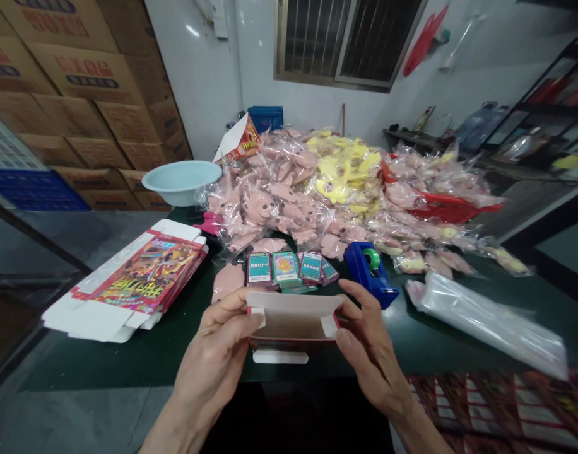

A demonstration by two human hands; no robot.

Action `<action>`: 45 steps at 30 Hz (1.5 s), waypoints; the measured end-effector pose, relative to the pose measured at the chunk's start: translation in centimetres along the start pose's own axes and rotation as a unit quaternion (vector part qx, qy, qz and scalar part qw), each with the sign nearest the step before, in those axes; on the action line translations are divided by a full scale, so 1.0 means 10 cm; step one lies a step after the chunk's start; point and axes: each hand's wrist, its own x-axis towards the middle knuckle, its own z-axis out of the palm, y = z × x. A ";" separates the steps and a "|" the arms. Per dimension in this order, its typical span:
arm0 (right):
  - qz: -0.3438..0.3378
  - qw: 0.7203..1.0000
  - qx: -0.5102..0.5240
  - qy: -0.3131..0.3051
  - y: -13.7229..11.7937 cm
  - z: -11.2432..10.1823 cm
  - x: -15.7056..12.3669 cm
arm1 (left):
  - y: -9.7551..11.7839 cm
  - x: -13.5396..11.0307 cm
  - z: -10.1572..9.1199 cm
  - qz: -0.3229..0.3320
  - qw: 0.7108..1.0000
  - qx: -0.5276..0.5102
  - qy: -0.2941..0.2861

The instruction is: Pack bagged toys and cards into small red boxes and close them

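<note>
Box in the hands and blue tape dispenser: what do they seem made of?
The box seems to be thin coated paperboard: clean creased folds, matte pale inside. The blue tape dispenser looks like glossy moulded plastic, going by its smooth shine.

Bare left hand (218,353), bare right hand (371,347) (slim fingers (358,293))

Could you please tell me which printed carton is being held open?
The carton between left hand and right hand; the stack at left lies flat.
</note>
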 end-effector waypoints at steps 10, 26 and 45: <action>-0.030 0.999 0.014 -0.014 0.04 -0.09 0.02 | -0.49 0.07 -0.16 0.287 0.944 0.148 -0.069; -0.049 0.996 -0.045 -0.052 0.05 -0.21 0.15 | -0.19 0.11 -0.13 0.345 0.836 0.406 -0.133; -0.146 0.985 -0.091 0.022 0.01 -0.06 0.13 | -0.22 0.18 -0.25 0.454 0.762 0.433 -0.163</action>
